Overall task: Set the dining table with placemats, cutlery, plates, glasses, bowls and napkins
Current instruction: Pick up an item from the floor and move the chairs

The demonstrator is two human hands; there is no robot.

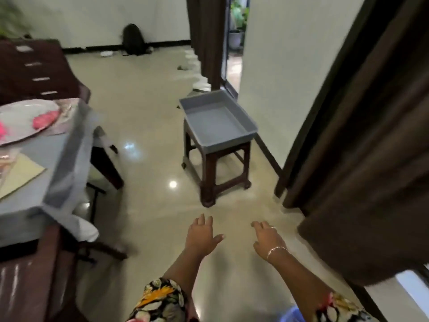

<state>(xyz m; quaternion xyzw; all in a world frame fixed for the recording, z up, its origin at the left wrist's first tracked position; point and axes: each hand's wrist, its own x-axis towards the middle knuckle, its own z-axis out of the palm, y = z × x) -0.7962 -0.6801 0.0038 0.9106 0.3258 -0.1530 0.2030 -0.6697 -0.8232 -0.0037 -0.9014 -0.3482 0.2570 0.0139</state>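
Grip is seen released on left hand (202, 235) and right hand (267, 239) — grey tray (218, 122) is set on stool (209, 175) farther off.

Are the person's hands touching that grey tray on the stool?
Apart. The head view shows the left hand and right hand open above floor, clearly short of the grey tray on its stool.
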